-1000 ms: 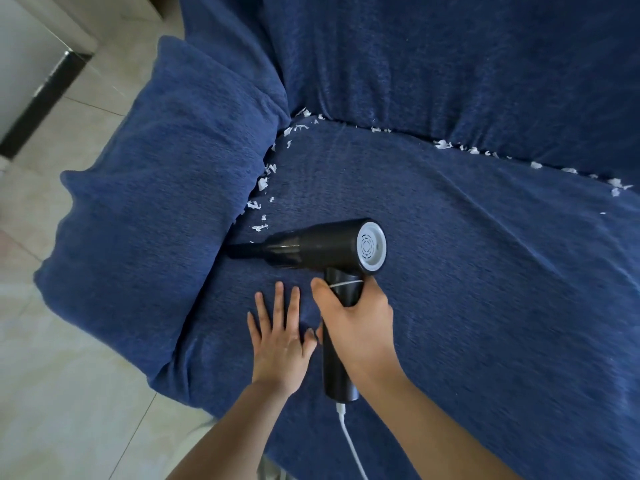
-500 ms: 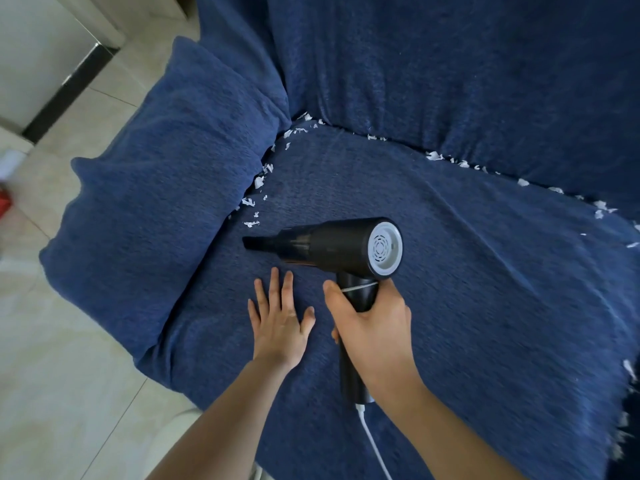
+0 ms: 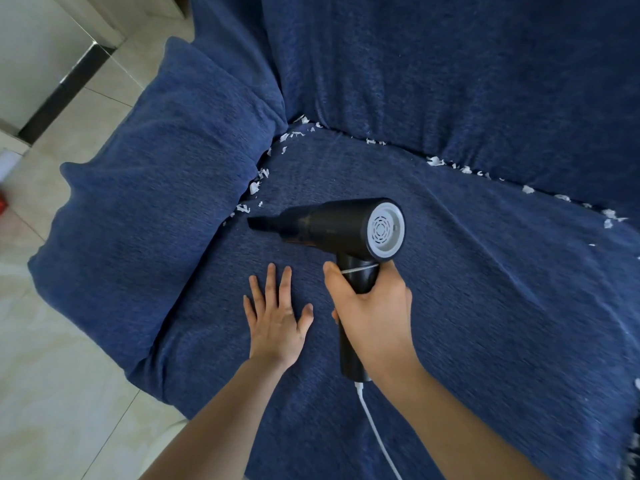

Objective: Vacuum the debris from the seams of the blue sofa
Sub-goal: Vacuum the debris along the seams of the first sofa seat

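Observation:
My right hand (image 3: 372,313) grips the handle of a black handheld vacuum (image 3: 332,226) with a grey rear grille. Its narrow nozzle (image 3: 259,224) points left, just short of the seam between the seat and the armrest. White paper scraps (image 3: 256,183) lie along that left seam, and more white scraps (image 3: 450,164) line the seam under the backrest. My left hand (image 3: 277,313) rests flat on the blue sofa seat (image 3: 485,289), fingers spread, just left of the vacuum handle.
The padded blue armrest (image 3: 156,202) rises on the left, the backrest (image 3: 450,71) behind. A white cord (image 3: 377,441) trails from the handle toward me. Pale floor tiles (image 3: 52,393) lie left of the sofa. More scraps sit at the seat's right edge (image 3: 635,427).
The nozzle has drawn back to the right, out of the armrest seam, and now sits a little clear of it. My left hand has stayed flat on the seat.

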`<state>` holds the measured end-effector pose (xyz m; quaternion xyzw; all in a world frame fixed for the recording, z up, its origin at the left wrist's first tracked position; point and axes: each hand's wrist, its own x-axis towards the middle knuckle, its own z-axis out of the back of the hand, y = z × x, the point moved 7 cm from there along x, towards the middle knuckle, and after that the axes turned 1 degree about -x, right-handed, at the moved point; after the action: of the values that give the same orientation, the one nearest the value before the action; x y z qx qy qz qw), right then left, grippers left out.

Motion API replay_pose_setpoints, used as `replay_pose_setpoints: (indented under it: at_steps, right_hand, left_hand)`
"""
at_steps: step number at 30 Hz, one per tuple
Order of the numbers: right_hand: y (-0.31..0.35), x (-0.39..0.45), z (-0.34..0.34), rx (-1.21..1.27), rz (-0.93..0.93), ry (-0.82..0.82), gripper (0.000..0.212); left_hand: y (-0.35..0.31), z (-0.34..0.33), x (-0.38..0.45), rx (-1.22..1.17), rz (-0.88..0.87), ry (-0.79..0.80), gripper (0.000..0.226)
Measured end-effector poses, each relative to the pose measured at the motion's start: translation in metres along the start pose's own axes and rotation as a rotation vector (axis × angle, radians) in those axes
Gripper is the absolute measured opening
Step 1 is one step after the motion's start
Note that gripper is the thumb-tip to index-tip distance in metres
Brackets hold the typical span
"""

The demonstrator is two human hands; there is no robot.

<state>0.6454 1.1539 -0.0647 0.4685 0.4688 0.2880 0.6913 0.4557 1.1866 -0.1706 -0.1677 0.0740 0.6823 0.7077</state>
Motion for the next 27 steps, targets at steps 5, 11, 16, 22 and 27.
replay_pose_setpoints:
  at_steps: [5, 11, 16, 22, 27]
  right_hand:
    - [0.005, 0.019, -0.014, 0.016, -0.002, -0.021, 0.025]
    - [0.005, 0.027, -0.035, 0.007, -0.018, 0.020, 0.027]
    - [0.002, 0.030, -0.051, 0.017, -0.055, 0.018, 0.031]
    - [0.001, 0.028, -0.068, -0.029, -0.091, 0.094, 0.033]
    - [0.006, 0.026, -0.047, -0.031, -0.098, 0.068, 0.028]
  left_hand:
    - [-0.003, 0.006, 0.019, 0.019, -0.076, -0.014, 0.076]
    - [-0.004, -0.005, 0.026, 0.059, -0.104, -0.038, 0.082]
    - [-0.002, -0.010, 0.028, 0.113, -0.104, -0.045, 0.097]
    - [-0.011, -0.001, 0.021, 0.089, -0.136, -0.045, 0.112]
    - [-0.006, 0.000, 0.026, 0.076, -0.139, -0.036, 0.091]
